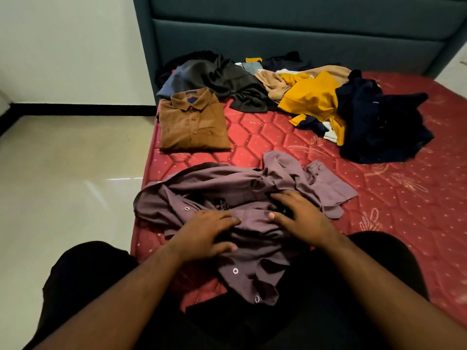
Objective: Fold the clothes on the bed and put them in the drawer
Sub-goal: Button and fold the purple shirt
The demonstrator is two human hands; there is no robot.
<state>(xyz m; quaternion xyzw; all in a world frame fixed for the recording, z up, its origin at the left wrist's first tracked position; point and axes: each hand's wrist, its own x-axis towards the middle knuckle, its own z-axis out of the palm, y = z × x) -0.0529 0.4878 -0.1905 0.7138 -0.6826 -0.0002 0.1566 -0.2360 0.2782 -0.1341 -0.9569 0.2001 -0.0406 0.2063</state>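
Note:
A crumpled mauve button shirt (227, 188) lies on the near part of the red mattress (379, 198), partly over my lap. My left hand (207, 233) rests on the shirt near its collar, fingers spread and slightly bent, gripping nothing that I can see. My right hand (300, 215) lies flat on the cloth just to the right, fingers pointing left. A folded brown polo shirt (193, 122) lies further up the bed on the left. Behind it stretches a pile of unfolded clothes: dark grey (227, 79), beige (273, 84), yellow (313, 97), navy (379, 122).
A teal padded headboard (278, 29) stands behind the pile. Glossy pale floor tiles (70, 185) lie left of the bed, and a white wall with a black skirting runs along them. My dark-clothed legs fill the bottom of the view. No drawer is in sight.

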